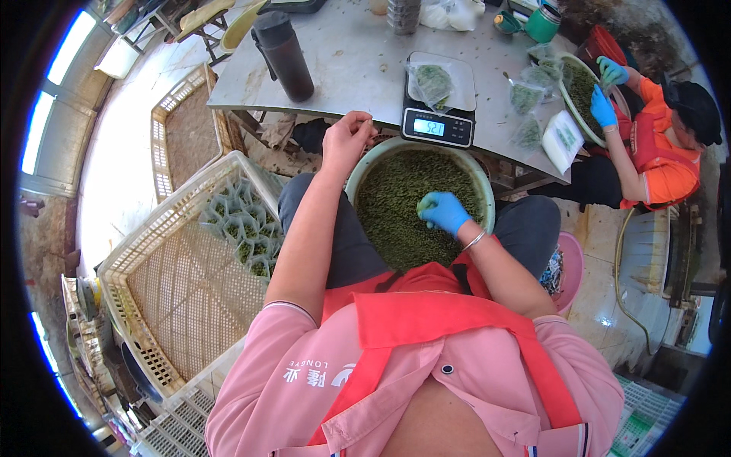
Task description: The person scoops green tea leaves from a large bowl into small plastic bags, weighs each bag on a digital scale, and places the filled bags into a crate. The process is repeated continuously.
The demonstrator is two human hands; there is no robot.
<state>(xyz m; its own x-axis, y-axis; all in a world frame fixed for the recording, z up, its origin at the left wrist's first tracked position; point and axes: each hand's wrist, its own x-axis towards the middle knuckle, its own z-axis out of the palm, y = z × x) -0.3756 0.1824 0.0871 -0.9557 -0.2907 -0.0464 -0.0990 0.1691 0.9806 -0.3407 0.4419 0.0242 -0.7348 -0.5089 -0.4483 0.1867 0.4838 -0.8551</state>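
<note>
My left hand [348, 140] is bare and hangs by the table's front edge, left of the scale. Its fingers are curled together, and nothing shows in them. Over a pale green basin [489, 197] is my right hand [444, 212], in a blue glove, its fingers bent down at small green berries [400, 211], probably green peppercorns. The fingertips look greenish; whether they grip any berries is unclear. The basin sits between my knees. On the table, a digital scale [438, 127] with a lit display carries a clear plastic bag [433, 84] of green berries.
A dark bottle [284, 57] stands on the metal table [354, 63]. Filled bags [525, 97] lie right of the scale. A gloved co-worker [665, 143] handles another basin [597, 134]. At left, a plastic crate [183, 285] holds several open filled bags [245, 228]. A pink tub [571, 268] stands right.
</note>
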